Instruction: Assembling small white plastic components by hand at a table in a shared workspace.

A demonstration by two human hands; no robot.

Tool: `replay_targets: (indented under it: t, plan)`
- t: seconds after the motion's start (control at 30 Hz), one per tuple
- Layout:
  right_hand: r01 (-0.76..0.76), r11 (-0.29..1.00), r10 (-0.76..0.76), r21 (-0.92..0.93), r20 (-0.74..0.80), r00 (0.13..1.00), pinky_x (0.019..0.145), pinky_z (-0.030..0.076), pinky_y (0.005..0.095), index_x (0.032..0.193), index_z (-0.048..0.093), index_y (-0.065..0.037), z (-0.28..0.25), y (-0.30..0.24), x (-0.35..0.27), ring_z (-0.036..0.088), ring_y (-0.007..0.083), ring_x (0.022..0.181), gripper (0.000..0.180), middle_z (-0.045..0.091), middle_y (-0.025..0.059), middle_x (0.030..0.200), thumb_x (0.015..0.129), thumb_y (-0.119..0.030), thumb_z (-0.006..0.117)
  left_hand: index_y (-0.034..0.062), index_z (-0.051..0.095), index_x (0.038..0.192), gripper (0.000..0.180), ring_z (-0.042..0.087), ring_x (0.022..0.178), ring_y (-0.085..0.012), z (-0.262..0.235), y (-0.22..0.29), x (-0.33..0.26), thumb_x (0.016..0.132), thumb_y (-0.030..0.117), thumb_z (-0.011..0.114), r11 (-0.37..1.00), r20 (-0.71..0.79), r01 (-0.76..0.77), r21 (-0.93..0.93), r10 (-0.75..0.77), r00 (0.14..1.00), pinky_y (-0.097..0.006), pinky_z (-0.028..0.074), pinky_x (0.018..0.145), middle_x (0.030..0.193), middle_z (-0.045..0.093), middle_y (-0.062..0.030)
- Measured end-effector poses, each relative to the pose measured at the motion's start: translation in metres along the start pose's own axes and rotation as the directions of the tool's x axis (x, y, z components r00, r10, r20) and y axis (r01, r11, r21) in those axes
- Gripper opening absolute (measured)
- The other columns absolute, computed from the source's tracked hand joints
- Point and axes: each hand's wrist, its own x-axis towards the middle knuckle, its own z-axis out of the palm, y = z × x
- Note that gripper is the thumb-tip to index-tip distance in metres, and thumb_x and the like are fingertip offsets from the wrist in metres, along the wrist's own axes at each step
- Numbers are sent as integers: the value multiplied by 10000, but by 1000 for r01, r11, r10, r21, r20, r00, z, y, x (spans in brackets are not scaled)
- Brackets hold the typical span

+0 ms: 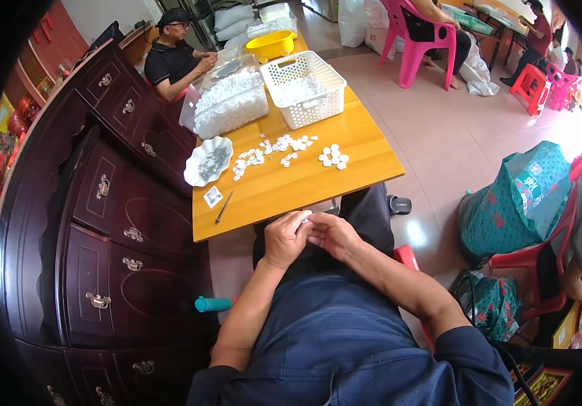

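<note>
**Hands meet over a small white piece at the near edge of the surface**

The left hand [285, 238] and right hand [332, 233] touch above the lap, pinching a small white piece [304, 218] between them. Just beyond, the yellow surface [358, 145] carries scattered white pieces [274, 150], a white shell-shaped dish [208, 161] at its left, a thin dark tool [224, 208] near the edge, a white basket [303, 88] and a clear bin [226, 101] farther off. A dark wooden cabinet [101, 223] stands to the left.
</note>
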Motion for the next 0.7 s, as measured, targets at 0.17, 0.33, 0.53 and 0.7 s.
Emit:
replay_targets:
  t: [0.17, 0.33, 0.53, 0.7]
  plan:
    - [26, 998, -29, -59, -38, 999, 797, 527, 293, 997, 722, -98, 3, -1, -3, 669, 140, 838, 144, 733, 31, 924, 949, -221, 663, 36, 699, 1079, 238, 736, 822, -304, 4, -4, -2, 849, 67, 752, 1000, -23, 13, -6, -13, 1000, -346, 576, 713, 948, 732, -157]
    - [30, 996, -35, -79, -58, 998, 771, 527, 288, 993, 724, -96, 3, 0, -4, 667, 129, 815, 140, 732, 25, 909, 950, -213, 659, 34, 692, 1075, 265, 730, 745, -262, 3, -2, -5, 827, 70, 778, 976, 25, 173, -132, -172, 985, -337, 576, 668, 922, 732, -145]
    - [8, 998, -13, -60, -75, 997, 763, 534, 278, 995, 722, -89, -1, -2, -2, 665, 116, 803, 137, 728, 19, 901, 961, -199, 649, 43, 698, 1034, 214, 725, 807, -327, 4, -7, 1, 828, 41, 757, 973, 62, 191, -132, -184, 981, -351, 575, 689, 930, 729, -150]
    - [34, 999, -37, -42, -77, 996, 733, 530, 246, 996, 722, -68, -2, -2, -3, 657, 95, 785, 134, 714, 7, 878, 963, -191, 679, 14, 715, 1043, 214, 735, 753, -202, 9, -12, 5, 836, -33, 741, 963, 66, 199, -182, -190, 980, -286, 566, 679, 913, 744, -142]
